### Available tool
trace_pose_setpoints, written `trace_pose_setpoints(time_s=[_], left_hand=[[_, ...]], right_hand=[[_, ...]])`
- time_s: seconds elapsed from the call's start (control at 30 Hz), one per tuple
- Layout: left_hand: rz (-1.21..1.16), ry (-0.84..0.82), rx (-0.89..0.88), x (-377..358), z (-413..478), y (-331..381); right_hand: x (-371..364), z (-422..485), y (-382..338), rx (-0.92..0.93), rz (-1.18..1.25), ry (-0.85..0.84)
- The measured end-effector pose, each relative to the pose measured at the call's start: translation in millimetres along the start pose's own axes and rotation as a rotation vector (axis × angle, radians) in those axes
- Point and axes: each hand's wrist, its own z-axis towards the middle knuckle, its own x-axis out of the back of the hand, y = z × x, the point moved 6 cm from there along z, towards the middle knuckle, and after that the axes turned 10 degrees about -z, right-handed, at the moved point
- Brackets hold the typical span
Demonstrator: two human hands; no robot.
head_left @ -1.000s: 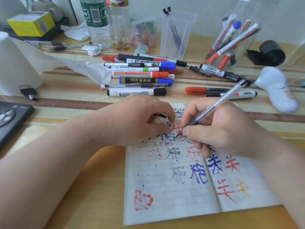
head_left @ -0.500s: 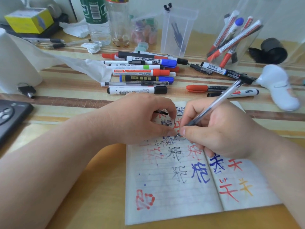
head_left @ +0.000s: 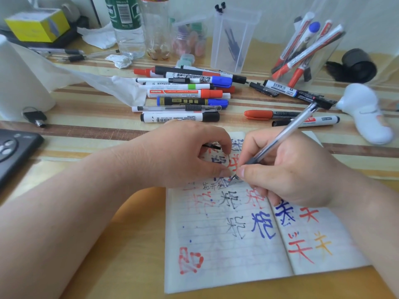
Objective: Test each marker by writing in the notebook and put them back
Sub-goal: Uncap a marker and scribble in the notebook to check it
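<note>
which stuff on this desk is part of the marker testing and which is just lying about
In the job: notebook; clear pen in the right hand; small black piece, maybe its cap, in the left hand; loose markers; clear tub of markers.

Just lying about: water bottle; keys; yellow box; paper roll; white gadget.

The left hand (head_left: 183, 154) and right hand (head_left: 295, 173) are bare, and so are the left forearm (head_left: 75, 212) and right forearm (head_left: 371, 212) as far as the frame shows them. Both hands are broad and fleshy, with rounded knuckles. The right thumbnail (head_left: 241, 172) is cut short. Fine creases and faint hairs run across the left wrist (head_left: 129, 167)
</note>
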Motion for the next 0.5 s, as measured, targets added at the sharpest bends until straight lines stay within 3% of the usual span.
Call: trace_pose_setpoints(time_s=[0.5], left_hand=[[0.019, 0.002, -0.009, 0.0, -0.3, 1.5]], right_hand=[[0.2, 2.7, 1.0, -0.054, -0.01, 0.013]])
